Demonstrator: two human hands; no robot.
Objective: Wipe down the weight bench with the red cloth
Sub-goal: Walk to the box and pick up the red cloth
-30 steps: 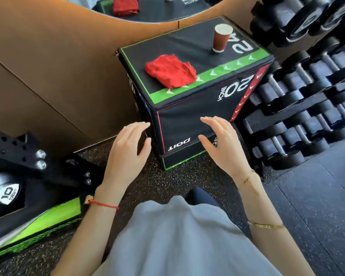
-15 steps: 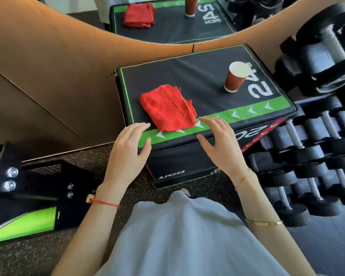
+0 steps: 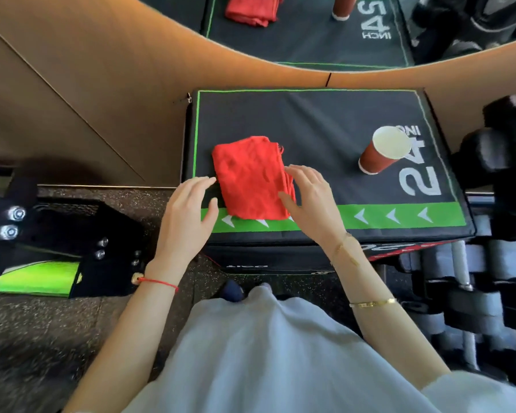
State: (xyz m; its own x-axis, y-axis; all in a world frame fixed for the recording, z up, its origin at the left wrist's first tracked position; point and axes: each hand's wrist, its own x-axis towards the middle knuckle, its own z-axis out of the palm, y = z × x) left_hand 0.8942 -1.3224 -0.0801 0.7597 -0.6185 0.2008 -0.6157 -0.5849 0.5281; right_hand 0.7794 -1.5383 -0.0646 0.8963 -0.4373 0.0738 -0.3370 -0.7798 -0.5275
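Observation:
A folded red cloth lies on the near left part of a black padded box with a green stripe along its front. My left hand hovers at the cloth's left edge, fingers relaxed and spread, fingertips close to the cloth. My right hand is at the cloth's right edge, fingers straight, thumb and fingertips touching the fabric. Neither hand grips anything. A black and green weight bench shows partly at the left, low on the floor.
A red paper cup stands open on the box's right side near the printed "24". A rack of dumbbells fills the right edge. A tan wall with a mirror is behind the box. Speckled rubber floor lies below.
The view has come closer over the box. Both hands have moved forward from the box's front edge up to the two sides of the red cloth.

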